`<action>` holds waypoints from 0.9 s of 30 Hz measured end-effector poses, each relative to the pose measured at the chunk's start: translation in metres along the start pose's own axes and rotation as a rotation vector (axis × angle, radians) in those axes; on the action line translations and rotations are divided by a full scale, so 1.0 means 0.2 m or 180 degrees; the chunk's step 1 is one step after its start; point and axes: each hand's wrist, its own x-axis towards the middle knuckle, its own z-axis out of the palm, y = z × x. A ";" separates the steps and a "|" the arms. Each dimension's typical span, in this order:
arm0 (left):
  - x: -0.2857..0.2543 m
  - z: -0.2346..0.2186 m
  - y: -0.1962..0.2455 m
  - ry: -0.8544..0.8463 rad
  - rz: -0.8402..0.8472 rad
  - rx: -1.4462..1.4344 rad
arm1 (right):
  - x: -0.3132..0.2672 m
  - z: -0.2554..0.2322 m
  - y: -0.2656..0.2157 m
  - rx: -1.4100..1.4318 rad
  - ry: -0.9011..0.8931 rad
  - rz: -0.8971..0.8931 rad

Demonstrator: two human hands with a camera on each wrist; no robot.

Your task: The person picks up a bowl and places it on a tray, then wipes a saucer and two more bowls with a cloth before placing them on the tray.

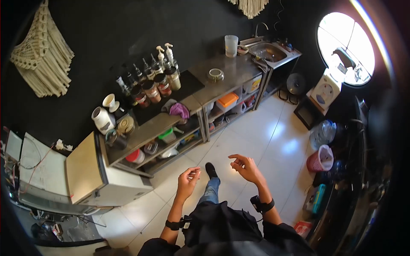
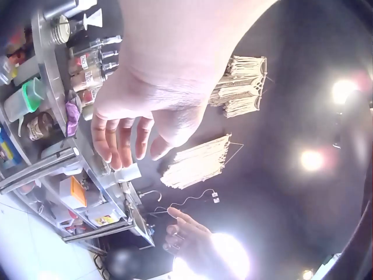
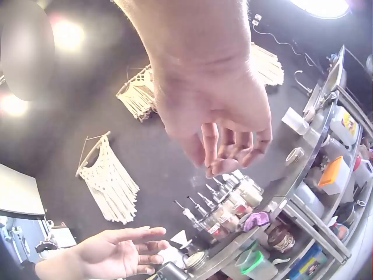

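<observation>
Both hands hang in mid-air in front of the body, over the tiled floor, with nothing in them. My left hand (image 1: 187, 181) has loosely bent fingers, and the same relaxed fingers (image 2: 119, 140) point downward in the left wrist view. My right hand (image 1: 248, 170) is held a little farther right, its fingers softly bent toward the left. Nearest ahead stands the metal counter (image 1: 147, 135), which carries a purple cloth (image 1: 180, 110), several jars (image 1: 152, 90) and pump bottles (image 1: 169, 53). Neither hand touches any of these.
A sink (image 1: 269, 52) and a translucent pitcher (image 1: 231, 45) stand at the counter's far end. Shelves below hold an orange-lidded box (image 1: 227, 100) and a green-rimmed container (image 1: 167, 135). At left is a small fridge (image 1: 124, 185); at right, a pink basket (image 1: 320, 159) and large water bottle (image 1: 323, 133).
</observation>
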 end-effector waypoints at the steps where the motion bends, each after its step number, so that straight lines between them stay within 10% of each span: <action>1: 0.17 0.01 0.01 -0.0012 0.0002 0.0035 | 0.14 -0.04 0.04 -0.0091 0.0034 0.0042; 14: 2.25 0.45 0.05 -0.0403 0.0325 0.0443 | 1.64 -0.59 0.65 -0.0297 0.0551 0.0495; 27: 3.56 0.82 -0.36 0.1375 -0.0884 0.0468 | 3.70 -0.71 1.46 -0.0758 -0.0043 0.0933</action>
